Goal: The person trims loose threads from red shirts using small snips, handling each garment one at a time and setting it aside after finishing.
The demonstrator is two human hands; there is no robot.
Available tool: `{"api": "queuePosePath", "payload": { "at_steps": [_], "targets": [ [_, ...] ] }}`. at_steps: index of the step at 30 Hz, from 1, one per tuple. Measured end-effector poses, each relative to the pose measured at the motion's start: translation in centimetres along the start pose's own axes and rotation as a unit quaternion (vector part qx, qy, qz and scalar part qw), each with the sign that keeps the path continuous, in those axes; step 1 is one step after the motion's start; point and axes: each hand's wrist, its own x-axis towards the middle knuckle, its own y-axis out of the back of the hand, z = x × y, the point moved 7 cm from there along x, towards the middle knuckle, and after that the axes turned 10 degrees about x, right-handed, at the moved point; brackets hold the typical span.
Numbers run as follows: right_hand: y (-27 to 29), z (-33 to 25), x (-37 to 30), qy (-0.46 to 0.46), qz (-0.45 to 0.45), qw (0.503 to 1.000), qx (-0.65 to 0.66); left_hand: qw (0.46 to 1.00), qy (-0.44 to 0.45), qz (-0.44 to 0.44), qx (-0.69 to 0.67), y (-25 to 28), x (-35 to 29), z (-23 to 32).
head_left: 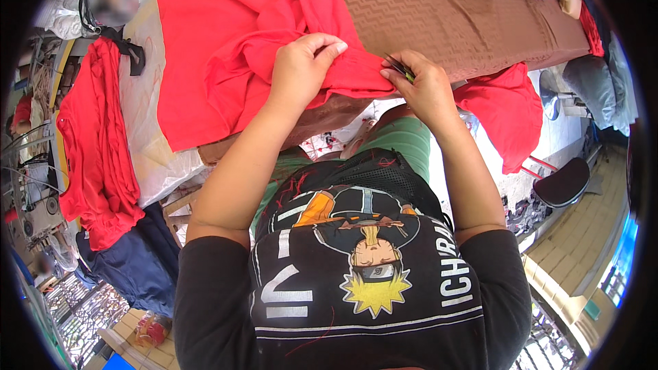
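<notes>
A large piece of red cloth point(240, 62) lies in folds over the table's near edge. With thumb and fingers closed, my left hand point(299, 72) pinches a raised fold of it. My right hand point(423, 83) is closed around small thread snips point(401, 68) with dark blades and a yellow-green part. The snips' tips point up and left, beside the cloth's right edge. My right fingertips are at that edge too; whether they also grip the fabric is hard to tell.
Brown patterned fabric point(452, 17) covers the table. Another red garment point(504, 109) hangs off its near right side. To the left, a red garment point(103, 144) hangs above dark blue cloth point(137, 257). A black-seated stool point(563, 183) stands at right. Loose red threads lie on my shirt.
</notes>
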Motion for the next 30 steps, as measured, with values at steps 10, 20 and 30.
{"api": "queuePosePath", "payload": {
  "at_steps": [10,20,30],
  "targets": [
    [0.1,-0.2,-0.2,0.015,0.006,1.000,-0.010,0.995,-0.065,-0.003,-0.072,-0.2,-0.6,1.0],
    [-2.6,3.3,-10.0,-0.001,-0.152,0.987,0.059,0.993,-0.103,0.038,-0.039,2.0,-1.2,2.5],
    [-4.8,4.0,-11.5,-0.141,-0.272,0.937,0.171,0.991,-0.076,0.067,-0.092,0.8,-1.5,-0.2]
  ]
}}
